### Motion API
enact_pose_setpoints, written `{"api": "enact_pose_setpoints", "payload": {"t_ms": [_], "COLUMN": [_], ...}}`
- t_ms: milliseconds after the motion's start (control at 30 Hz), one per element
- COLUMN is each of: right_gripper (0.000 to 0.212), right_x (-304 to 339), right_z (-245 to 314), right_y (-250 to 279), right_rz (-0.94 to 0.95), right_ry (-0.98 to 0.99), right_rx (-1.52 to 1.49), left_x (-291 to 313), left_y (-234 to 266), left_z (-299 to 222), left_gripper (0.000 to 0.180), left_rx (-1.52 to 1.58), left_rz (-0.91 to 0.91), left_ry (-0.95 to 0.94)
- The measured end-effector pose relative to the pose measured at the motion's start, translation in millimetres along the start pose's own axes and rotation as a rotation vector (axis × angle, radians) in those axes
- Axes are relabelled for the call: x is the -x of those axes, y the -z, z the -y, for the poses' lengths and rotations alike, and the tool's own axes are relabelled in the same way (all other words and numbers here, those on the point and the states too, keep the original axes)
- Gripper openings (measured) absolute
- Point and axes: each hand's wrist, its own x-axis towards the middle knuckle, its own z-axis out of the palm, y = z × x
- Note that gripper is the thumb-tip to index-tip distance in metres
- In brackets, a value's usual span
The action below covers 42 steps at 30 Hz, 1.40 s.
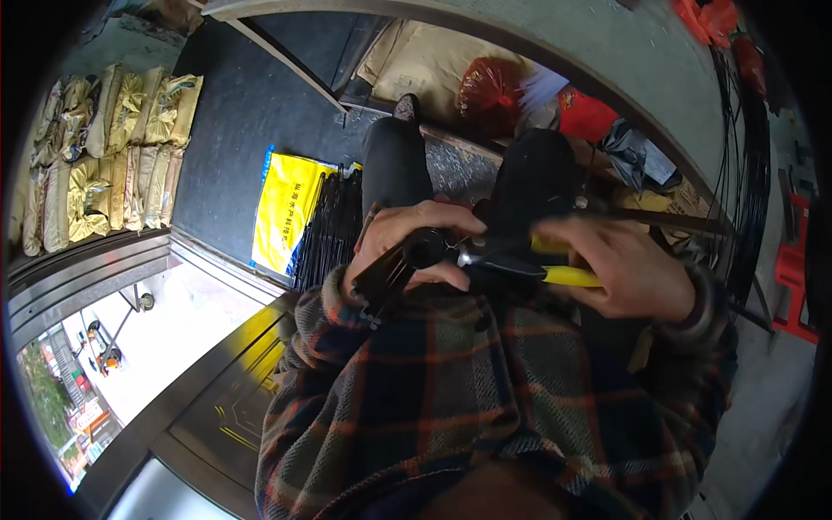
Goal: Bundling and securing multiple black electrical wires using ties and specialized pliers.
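In front of my lap, my left hand (387,236) is closed around a black bundle of thin ribs with a round black end (425,248), which looks like an umbrella frame. Its ribs spread back over my wrist toward the sleeve. My right hand (640,270), slightly blurred, grips yellow-handled pliers (568,276). The dark jaws point left, and their shiny tip is at the round end, beside my left thumb. Whether the jaws bite on anything is too small to tell. Left of my leg, more long black rods (334,230) lie on a yellow printed sack (290,201).
Stacked paper-wrapped bundles (113,147) stand at the far left. A metal-framed table (555,26) crosses ahead, with a red bag (491,94) and sacks beneath. Long black rods (747,182) and a red plastic stool (793,277) are at right. A dark panelled door (230,407) is lower left.
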Motion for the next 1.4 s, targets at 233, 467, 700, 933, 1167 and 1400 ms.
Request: {"api": "enact_pose_setpoints", "payload": {"t_ms": [233,467,700,933,1167,1400], "right_gripper": [0.064,0.063,0.045,0.039,0.030,0.013], "right_x": [2.0,-1.4,-1.3,-9.4,-28.5,-58.3], "right_z": [-16.8,-9.9,-9.6,-21.4,-40.0,-34.8], "right_y": [1.1,20.9,5.6,-4.4,-32.4,-102.7], "right_rz": [0.107,0.490,-0.083,-0.217,-0.360,-0.418], "right_ry": [-0.042,-0.427,0.048,0.049,0.130,-0.196], "right_rx": [-0.161,-0.764,0.301,0.595,0.494,-0.924], "left_x": [-6.4,-9.1,-4.7,4.7,3.2,7.4], "left_y": [-3.7,-7.1,-12.6,-20.5,-21.0,-4.8], "left_z": [1.2,11.0,11.3,8.6,26.6,23.0], "left_gripper": [0.056,0.057,0.052,0.051,0.051,0.086], "left_rx": [-0.016,0.179,-0.128,0.004,-0.212,0.145], "left_rz": [0.001,0.138,-0.162,-0.305,-0.470,-0.427], "left_ry": [-0.062,-0.070,-0.034,0.221,-0.123,-0.093]}}
